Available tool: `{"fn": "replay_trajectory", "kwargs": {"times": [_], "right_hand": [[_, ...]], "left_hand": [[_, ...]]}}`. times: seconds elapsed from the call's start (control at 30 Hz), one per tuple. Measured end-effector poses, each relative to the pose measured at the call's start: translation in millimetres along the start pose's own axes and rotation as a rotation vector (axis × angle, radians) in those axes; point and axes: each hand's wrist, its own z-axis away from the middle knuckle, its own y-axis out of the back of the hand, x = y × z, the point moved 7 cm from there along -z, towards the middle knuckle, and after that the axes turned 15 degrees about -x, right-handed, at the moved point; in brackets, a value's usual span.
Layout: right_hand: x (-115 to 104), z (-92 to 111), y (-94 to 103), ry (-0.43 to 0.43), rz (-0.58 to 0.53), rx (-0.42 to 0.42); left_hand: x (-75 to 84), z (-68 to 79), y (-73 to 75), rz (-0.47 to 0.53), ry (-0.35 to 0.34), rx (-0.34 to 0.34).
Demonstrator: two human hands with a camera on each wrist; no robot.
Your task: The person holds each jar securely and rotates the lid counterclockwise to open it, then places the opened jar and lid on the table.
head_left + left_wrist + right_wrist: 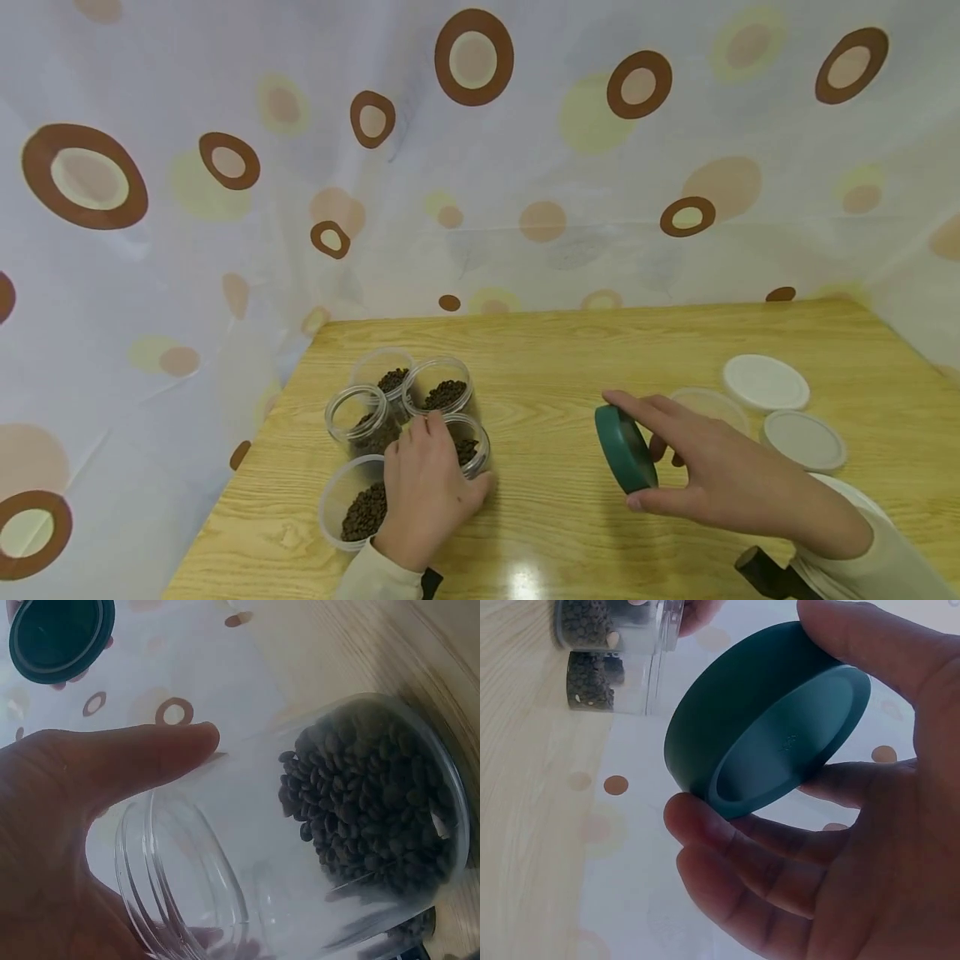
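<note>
My left hand [431, 492] grips a clear screw-top jar [262, 847] near its open mouth, thumb along one side and fingers around the other. Dark brown beans [367, 802], like coffee beans, lie in the bottom of that jar. Off to the right, my right hand [723, 479] pinches a dark green round lid [757, 712] by its rim between thumb and fingers. The lid is tilted on edge above the table, its recessed face turned toward the palm in the right wrist view.
Several other open clear jars with beans cluster around the left hand, among them a wide front jar [337, 521] and a back jar [438, 371]. A white lid [765, 382], a translucent lid [802, 440] and others lie at the right of the wooden table [555, 367]. A patterned curtain [510, 150] hangs behind.
</note>
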Motion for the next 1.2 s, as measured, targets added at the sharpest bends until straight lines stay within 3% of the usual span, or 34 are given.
{"fn": "replay_trajectory", "kwargs": {"times": [0.17, 0.3, 0.57, 0.67, 0.77, 0.93, 1.0, 1.1, 1.2], "right_hand": [[2, 2, -2.8, 0.005, 0.001, -0.016], [3, 3, -4.3, 0.008, 0.01, -0.012], [6, 2, -10.9, 0.01, 0.0, -0.052], [9, 1, -14.3, 0.012, 0.033, -0.051], [14, 2, -17.3, -0.008, 0.097, -0.029], [26, 5, -24.0, -0.04, 0.148, -0.027], [33, 6, -26.9, -0.057, 0.142, -0.037], [44, 9, -32.3, -0.096, 0.138, -0.054], [54, 12, -40.0, -0.134, 0.151, -0.09]], "left_hand": [[-3.2, 2.3, 1.4, -0.056, 0.003, 0.06], [-5.3, 2.6, 1.9, -0.081, 0.001, 0.067], [-9.9, 2.2, 3.5, -0.107, 0.023, 0.001], [-7.3, 4.4, 4.4, -0.095, -0.007, -0.009], [2.3, 10.1, 6.9, -0.064, -0.114, 0.038], [28.3, 26.8, 17.9, -0.039, -0.406, 0.211], [37.7, 32.3, 21.6, -0.026, -0.51, 0.251], [48.4, 36.0, 22.8, -0.01, -0.61, 0.242], [54.0, 36.7, 21.7, 0.007, -0.642, 0.208]]}}
